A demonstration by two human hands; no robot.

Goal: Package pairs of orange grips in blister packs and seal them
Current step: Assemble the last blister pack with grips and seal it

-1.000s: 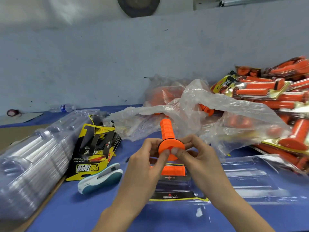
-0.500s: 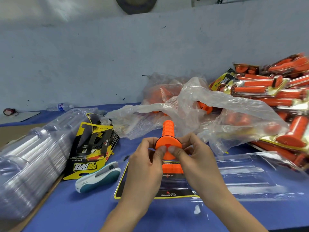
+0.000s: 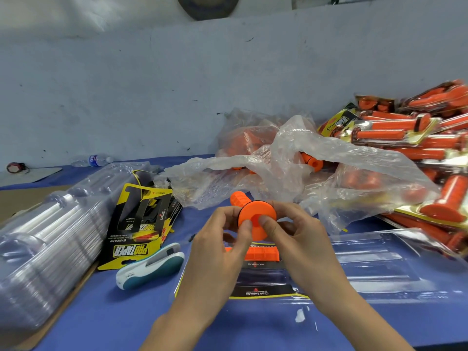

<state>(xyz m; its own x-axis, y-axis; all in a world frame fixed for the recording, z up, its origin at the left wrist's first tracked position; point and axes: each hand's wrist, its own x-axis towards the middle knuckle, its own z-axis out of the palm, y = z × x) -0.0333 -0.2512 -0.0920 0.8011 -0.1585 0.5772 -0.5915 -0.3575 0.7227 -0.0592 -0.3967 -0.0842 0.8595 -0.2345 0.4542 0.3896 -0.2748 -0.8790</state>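
Closest to the person, on the blue worktop (image 3: 101, 315), lies an open blister pack (image 3: 263, 290) with its printed card inside and its clear lid (image 3: 379, 259) folded out to the right. One orange grip, the seated grip (image 3: 264, 253), already lies across the far part of the pack, its long axis running left to right.

Just above it, the left hand (image 3: 220, 249) and the right hand (image 3: 301, 244) share the held grip (image 3: 257, 220). The fingers of both hands are curled round its wide flange, and a thumb from each side presses on the flange face, so neither hand is free. The two hands are about equally near to it. The flange faces the person, and the ribbed barrel points away and a little left, roughly crosswise to the seated grip.

The next move probably turns on that. The held grip needs about a quarter turn, until its axis lies parallel to the seated one, before it goes down beside it. The hands hide the empty channel, so I cannot tell which way the flange should face.

Left of the pack are a stapler (image 3: 152, 269), a stack of cards (image 3: 140, 224) and a stack of empty shells (image 3: 45, 236). Behind the hands a plastic bag (image 3: 291, 153) holds loose grips, and finished packs (image 3: 415, 138) are piled to the far right.
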